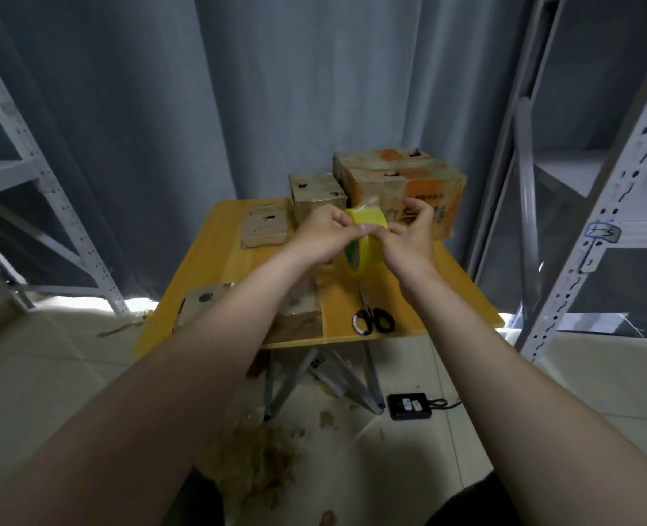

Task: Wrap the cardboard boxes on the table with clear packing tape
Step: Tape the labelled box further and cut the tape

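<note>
A yellow-green roll of packing tape (pixel 367 237) is held up above the yellow table (pixel 447 294). My left hand (pixel 324 237) grips the roll from the left, its fingers curled over the rim. My right hand (pixel 409 237) picks at the roll's outer face with thumb and forefinger, the other fingers raised. Behind the roll stand a large orange-printed cardboard box (pixel 401 180) and a small box (pixel 314 195). A flat box (pixel 263 227) lies at the table's left. Another box (pixel 200 303) sits at the near left edge. A tape-covered box (pixel 301 317) lies partly hidden under my left forearm.
Black-handled scissors (pixel 375 320) lie near the table's front edge. Grey metal shelving (pixel 595 206) stands to the right and more shelving (pixel 52 191) to the left. A black device with a cable (pixel 409 406) and tape scraps (pixel 261 461) lie on the floor.
</note>
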### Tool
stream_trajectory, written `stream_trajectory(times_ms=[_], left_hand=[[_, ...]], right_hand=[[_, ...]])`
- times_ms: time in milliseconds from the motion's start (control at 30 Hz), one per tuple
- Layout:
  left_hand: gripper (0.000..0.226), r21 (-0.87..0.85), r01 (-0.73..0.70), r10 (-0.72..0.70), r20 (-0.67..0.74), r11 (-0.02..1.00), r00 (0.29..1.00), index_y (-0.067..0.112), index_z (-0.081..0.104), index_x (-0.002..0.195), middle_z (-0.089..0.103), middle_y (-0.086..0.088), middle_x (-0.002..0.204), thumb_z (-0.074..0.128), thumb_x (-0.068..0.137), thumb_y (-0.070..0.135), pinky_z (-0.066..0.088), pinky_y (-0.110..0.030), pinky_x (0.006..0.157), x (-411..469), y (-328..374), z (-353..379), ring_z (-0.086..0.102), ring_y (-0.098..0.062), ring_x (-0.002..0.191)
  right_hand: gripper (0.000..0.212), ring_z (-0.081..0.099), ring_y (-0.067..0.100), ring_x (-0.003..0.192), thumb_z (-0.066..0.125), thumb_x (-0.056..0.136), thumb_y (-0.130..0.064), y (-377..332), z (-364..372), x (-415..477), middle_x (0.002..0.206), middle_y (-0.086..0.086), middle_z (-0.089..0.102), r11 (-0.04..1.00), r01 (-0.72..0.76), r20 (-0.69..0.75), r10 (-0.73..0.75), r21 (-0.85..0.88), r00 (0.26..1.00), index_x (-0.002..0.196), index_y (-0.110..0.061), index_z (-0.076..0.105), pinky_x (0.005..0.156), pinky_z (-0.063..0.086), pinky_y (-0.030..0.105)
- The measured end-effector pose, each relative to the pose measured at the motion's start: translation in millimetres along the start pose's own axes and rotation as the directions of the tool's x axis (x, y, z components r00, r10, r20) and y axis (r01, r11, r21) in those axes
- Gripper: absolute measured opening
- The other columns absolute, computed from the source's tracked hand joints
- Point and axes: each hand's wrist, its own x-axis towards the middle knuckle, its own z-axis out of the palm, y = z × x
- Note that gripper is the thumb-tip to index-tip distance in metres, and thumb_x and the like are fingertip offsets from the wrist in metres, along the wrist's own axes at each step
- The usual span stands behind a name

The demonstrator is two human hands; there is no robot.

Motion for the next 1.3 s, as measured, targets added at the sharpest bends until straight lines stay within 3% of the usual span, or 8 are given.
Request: stream_trajectory(times_ms=[167, 333, 467, 633, 733, 900, 1167, 1300], left_hand=[[0.072, 0.474, -0.039, -0.147, 0.348, 0.879, 0.926, 0.018, 0.049, 0.144, 0.055, -0.006, 0.143, 0.077, 0.086, 0.051, 0.048, -0.037, 0.103, 7.2, -22.5, -43.7, 0.053, -0.025, 0.132], [0.141, 0.85, -0.095, -0.608, 0.444, 0.518, 0.658, 0.04, -0.008, 0.162, 0.019, -0.002, 0.169, 0.094, 0.065, 0.052, 0.034, -0.053, 0.12, 7.2, -54.4, -65.0, 0.023, -0.035, 0.154], [0.147, 0.819, -0.084, -0.458, 0.399, 0.568, 0.795, 0.044, -0.007, 0.16, 0.03, -0.005, 0.158, 0.099, 0.059, 0.035, 0.049, -0.053, 0.106, 3.8, -92.7, -70.1, 0.041, -0.036, 0.139], [0.122, 0.585, 0.064, -0.182, 0.145, 0.808, 0.973, 0.032, 0.036, 0.153, 0.055, 0.006, 0.14, 0.087, 0.048, 0.065, 0.053, -0.043, 0.1, 9.8, -103.5, -81.4, 0.058, -0.022, 0.118], [0.117, 0.475, 0.112, -0.109, -0.033, 0.873, 0.993, 0.031, 0.033, 0.156, 0.052, 0.004, 0.137, 0.084, 0.056, 0.066, 0.053, -0.044, 0.097, 12.9, -98.7, -73.6, 0.056, -0.023, 0.117], [0.122, 0.459, 0.08, 0.021, -0.211, 0.885, 0.977, 0.039, 0.022, 0.161, 0.044, 0.0, 0.151, 0.072, 0.057, 0.079, 0.046, -0.052, 0.107, 17.7, -97.6, -50.8, 0.045, -0.032, 0.136], [0.115, 0.56, 0.086, 0.096, -0.287, 0.824, 0.953, 0.034, 0.014, 0.164, 0.039, 0.003, 0.153, 0.06, 0.067, 0.074, 0.042, -0.049, 0.107, 21.9, -96.9, -28.3, 0.041, -0.031, 0.131], [0.12, 0.514, 0.094, 0.067, -0.286, 0.853, 0.956, 0.033, 0.017, 0.165, 0.042, 0.003, 0.153, 0.069, 0.066, 0.076, 0.042, -0.044, 0.108, 22.3, -102.7, -32.7, 0.042, -0.031, 0.132]], right_hand=[[0.076, 0.061, 0.026, 0.087, 0.072, 0.09, -0.009, 27.4, -7.6, 23.6, 0.085, -0.009, 0.054, 0.782, 0.105, 0.02, -0.118, -0.614, 0.993, 0.147, -0.029, 0.026, 0.082, 0.053, 0.045], [0.069, 0.06, 0.037, 0.096, 0.053, 0.092, -0.003, 54.7, -4.4, 30.5, 0.084, 0.005, 0.06, 0.53, 0.083, 0.091, -0.012, -0.844, 0.996, 0.15, -0.025, 0.025, 0.101, 0.041, 0.053], [0.052, 0.043, 0.046, 0.126, 0.058, 0.099, -0.016, 57.5, 7.0, 29.4, 0.12, 0.015, 0.063, 0.524, 0.075, 0.093, 0.007, -0.848, 0.996, 0.146, -0.019, 0.037, 0.11, 0.035, 0.054], [0.029, 0.05, 0.025, 0.122, 0.06, 0.102, -0.036, 22.7, 40.7, 17.9, 0.123, 0.001, 0.064, 0.835, 0.211, 0.105, -0.183, -0.508, 0.978, 0.125, -0.018, 0.061, 0.095, 0.037, 0.033], [0.026, 0.066, 0.02, 0.107, 0.054, 0.104, -0.045, 4.8, 67.5, 17.0, 0.117, 0.002, 0.068, 0.997, -0.001, 0.083, 0.008, -0.082, 0.997, 0.114, -0.023, 0.061, 0.091, 0.058, 0.043], [0.077, 0.071, 0.026, 0.103, 0.045, 0.083, -0.082, 6.3, 99.6, 27.4, 0.108, 0.004, 0.075, 0.975, -0.172, 0.069, 0.163, 0.143, 0.984, 0.116, -0.016, 0.065, 0.095, 0.057, 0.052], [0.042, 0.05, -0.002, 0.081, 0.032, 0.107, -0.06, 26.7, 118.9, 37.5, 0.092, -0.015, 0.054, 0.988, -0.051, -0.129, 0.07, 0.146, 0.989, 0.108, -0.021, 0.048, 0.065, 0.034, 0.021], [0.04, 0.054, -0.002, 0.083, 0.03, 0.111, -0.05, 32.3, 126.0, 42.1, 0.092, -0.013, 0.06, 0.98, 0.044, -0.255, 0.007, 0.194, 0.967, 0.102, -0.021, 0.056, 0.072, 0.033, 0.025]])
